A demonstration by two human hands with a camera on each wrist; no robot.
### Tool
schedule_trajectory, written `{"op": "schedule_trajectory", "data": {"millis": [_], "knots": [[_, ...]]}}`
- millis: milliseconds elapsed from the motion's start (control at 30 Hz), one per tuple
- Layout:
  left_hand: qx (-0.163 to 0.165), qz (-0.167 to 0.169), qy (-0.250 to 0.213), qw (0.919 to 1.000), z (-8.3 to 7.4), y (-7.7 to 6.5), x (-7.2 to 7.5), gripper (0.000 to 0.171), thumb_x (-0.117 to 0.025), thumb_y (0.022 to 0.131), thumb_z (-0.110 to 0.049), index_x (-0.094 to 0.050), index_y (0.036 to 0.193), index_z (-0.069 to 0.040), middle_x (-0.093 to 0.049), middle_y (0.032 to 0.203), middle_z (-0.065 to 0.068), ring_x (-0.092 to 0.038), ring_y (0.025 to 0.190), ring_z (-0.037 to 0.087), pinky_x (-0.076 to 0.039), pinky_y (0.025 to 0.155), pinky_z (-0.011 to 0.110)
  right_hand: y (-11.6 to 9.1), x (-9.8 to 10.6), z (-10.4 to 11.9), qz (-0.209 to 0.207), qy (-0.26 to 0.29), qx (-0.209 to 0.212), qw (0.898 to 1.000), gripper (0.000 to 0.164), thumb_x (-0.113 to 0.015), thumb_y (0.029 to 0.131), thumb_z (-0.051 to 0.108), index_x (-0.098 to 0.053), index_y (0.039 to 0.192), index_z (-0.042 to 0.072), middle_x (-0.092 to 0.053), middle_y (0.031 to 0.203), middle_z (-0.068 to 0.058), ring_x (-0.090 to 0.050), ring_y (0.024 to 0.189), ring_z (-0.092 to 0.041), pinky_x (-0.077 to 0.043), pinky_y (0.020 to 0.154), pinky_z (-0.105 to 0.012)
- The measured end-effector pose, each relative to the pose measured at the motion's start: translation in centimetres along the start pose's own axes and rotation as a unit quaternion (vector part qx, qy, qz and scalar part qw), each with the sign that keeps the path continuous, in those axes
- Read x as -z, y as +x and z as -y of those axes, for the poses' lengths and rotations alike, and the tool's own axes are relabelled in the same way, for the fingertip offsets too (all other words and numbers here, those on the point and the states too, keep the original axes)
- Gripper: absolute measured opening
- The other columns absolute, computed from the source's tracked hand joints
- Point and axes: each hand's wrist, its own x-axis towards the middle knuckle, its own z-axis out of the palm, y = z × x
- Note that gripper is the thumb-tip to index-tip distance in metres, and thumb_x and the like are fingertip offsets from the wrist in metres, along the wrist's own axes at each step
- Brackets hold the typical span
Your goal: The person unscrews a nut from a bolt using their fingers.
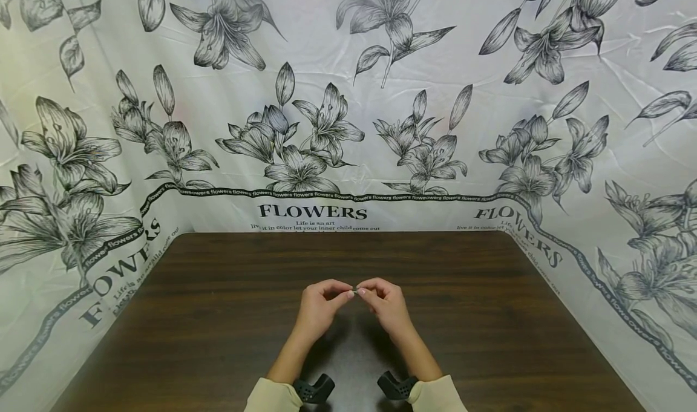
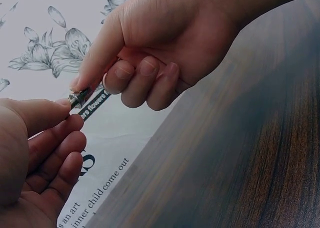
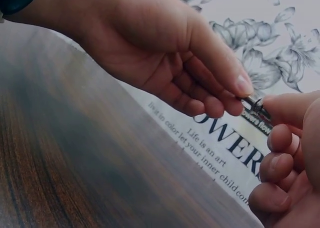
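Observation:
A small metal bolt (image 1: 355,291) bridges the fingertips of both hands, above the table. My left hand (image 1: 320,308) pinches one end between thumb and fingers. The other end is pinched by my right hand (image 1: 389,308). Close up in the left wrist view, the bolt (image 2: 75,100) shows thread by the left thumb and a shiny ring around its middle. Whether that ring is a nut or a washer, I cannot tell. In the right wrist view, fingertips cover both ends of the bolt (image 3: 256,106).
A dark brown wood-grain table (image 1: 218,315) spreads out under the hands. White cloth with black flower prints (image 1: 305,134) hangs behind the table and along both sides. A black wrist device (image 1: 314,389) sits at the left cuff, and another black device (image 1: 396,386) at the right.

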Motion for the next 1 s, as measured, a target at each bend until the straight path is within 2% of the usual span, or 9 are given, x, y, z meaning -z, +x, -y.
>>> {"op": "schedule_trajectory", "data": {"millis": [233,467,533,767,867,1000], "knots": [[0.005,-0.004,0.001,1.0,-0.1,0.0,0.1,0.006,-0.079,0.082,-0.013,-0.076,0.086,-0.017,-0.071,0.081,-0.008,-0.067,0.075,0.012,-0.054,0.07,0.029,0.0,0.1,0.0,-0.002,0.021,-0.008,1.0,0.01,-0.063,0.091,-0.004,-0.067,0.096,-0.011,-0.047,0.06,-0.003,-0.043,0.051,-0.009,-0.036,0.048,-0.021],[0.006,-0.005,-0.004,1.0,0.0,0.0,0.1,0.006,-0.079,0.082,-0.011,-0.076,0.086,-0.015,-0.071,0.081,-0.006,-0.067,0.074,0.013,-0.054,0.069,0.03,0.0,0.0,0.0,-0.004,0.024,-0.021,0.999,0.013,-0.061,0.094,0.001,-0.067,0.099,-0.01,-0.048,0.062,-0.004,-0.043,0.051,-0.01,-0.036,0.048,-0.02],[0.008,-0.004,-0.004,0.9999,-0.1,0.0,0.1,0.006,-0.079,0.082,-0.011,-0.076,0.086,-0.015,-0.071,0.081,-0.007,-0.067,0.074,0.013,-0.054,0.069,0.03,0.0,0.0,-0.1,-0.004,0.021,-0.027,0.999,0.014,-0.061,0.095,0.002,-0.067,0.099,-0.01,-0.047,0.061,-0.005,-0.043,0.051,-0.01,-0.036,0.047,-0.02],[0.003,-0.005,-0.004,1.0,-0.1,0.0,0.1,0.006,-0.079,0.082,-0.012,-0.076,0.087,-0.011,-0.071,0.081,-0.004,-0.066,0.075,0.014,-0.053,0.068,0.029,0.8,0.0,-3.6,-0.017,-0.017,-0.039,0.999,0.025,-0.062,0.096,0.015,-0.066,0.091,-0.009,-0.046,0.054,-0.001,-0.038,0.045,-0.009,-0.031,0.044,-0.021],[-0.001,-0.004,-0.004,1.0,-0.1,0.0,0.1,0.008,-0.079,0.082,-0.013,-0.076,0.088,-0.008,-0.072,0.082,-0.002,-0.067,0.075,0.014,-0.054,0.069,0.029,0.8,0.0,-3.5,-0.015,-0.033,-0.052,0.998,0.029,-0.062,0.096,0.017,-0.063,0.089,-0.011,-0.045,0.053,-0.001,-0.038,0.045,-0.009,-0.031,0.044,-0.021],[0.001,-0.001,0.0,1.0,0.0,0.0,0.1,0.008,-0.078,0.083,-0.013,-0.076,0.089,-0.008,-0.071,0.082,-0.004,-0.067,0.076,0.014,-0.054,0.07,0.03,0.6,0.0,-2.7,-0.006,-0.033,-0.058,0.998,0.023,-0.061,0.096,0.013,-0.065,0.084,-0.006,-0.046,0.054,-0.002,-0.038,0.045,-0.009,-0.031,0.044,-0.021]]}}
